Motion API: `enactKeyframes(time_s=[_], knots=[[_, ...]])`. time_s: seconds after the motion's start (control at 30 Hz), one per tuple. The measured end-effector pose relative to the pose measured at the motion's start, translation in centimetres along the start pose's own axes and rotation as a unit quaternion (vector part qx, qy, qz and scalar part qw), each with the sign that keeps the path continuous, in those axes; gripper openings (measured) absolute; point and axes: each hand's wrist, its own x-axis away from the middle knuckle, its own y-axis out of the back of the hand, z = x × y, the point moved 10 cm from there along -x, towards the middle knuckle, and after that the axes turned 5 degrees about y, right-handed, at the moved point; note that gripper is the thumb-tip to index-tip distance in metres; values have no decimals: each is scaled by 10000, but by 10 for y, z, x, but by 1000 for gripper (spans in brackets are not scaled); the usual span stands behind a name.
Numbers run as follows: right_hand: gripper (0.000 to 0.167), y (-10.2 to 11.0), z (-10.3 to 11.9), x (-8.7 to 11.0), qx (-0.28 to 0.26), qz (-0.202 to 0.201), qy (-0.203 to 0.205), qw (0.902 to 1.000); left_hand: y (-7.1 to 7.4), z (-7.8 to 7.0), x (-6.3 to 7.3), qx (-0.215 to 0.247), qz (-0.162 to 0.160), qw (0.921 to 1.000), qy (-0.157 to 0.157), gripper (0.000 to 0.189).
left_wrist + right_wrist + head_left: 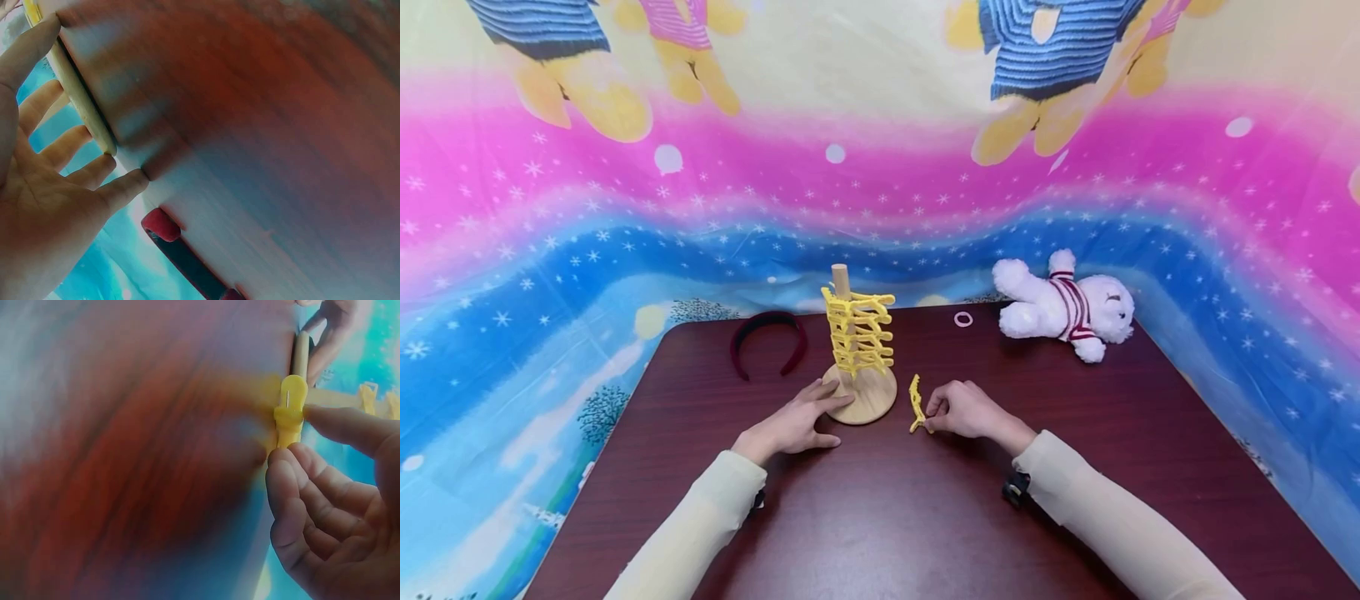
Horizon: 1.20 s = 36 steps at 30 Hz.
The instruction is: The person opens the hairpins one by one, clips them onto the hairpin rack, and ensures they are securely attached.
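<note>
A round wooden stand [872, 410] with an upright post [839, 280] stands near the table's middle. Several yellow hair clips [860, 333] are stacked in tiers around the post. My left hand [788, 423] lies at the left of the stand with fingers spread, fingertips at its base; the left wrist view shows them along the base's rim [84, 112]. To the right of the stand, my right hand [966, 410] pinches a single long yellow hair clip [917, 402] between thumb and fingers. The clip's rounded end [292, 394] shows in the right wrist view.
Behind my left hand lies a dark red headband [772, 317]. A small pale ring-shaped hair tie [963, 319] is near the back edge of the table [887, 533]. At the back right, a white teddy bear [1045, 304] in a striped top lies on its side. Printed cloth [880, 192] surrounds the table.
</note>
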Motion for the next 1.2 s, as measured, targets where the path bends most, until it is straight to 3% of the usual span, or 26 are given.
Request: enactKeyframes(time_s=[0.2,0.47,0.67,0.9,1.2], knots=[[12,4,-9,0,107,-157,-234,9995,0,0,0,0,-15,10000,-31,72],[23,3,1,0,400,-303,-240,9985,0,1,-1,9,22,10000,28,71],[24,3,-1,0,484,-213,-409,9978,0,0,0,21,50,10000,66,71],[23,12,-18,1,535,-304,-669,9959,1,0,0,6,43,10000,55,71],[35,9,-22,-1,793,-143,-882,9928,0,1,1,12,68,9999,90,72]])
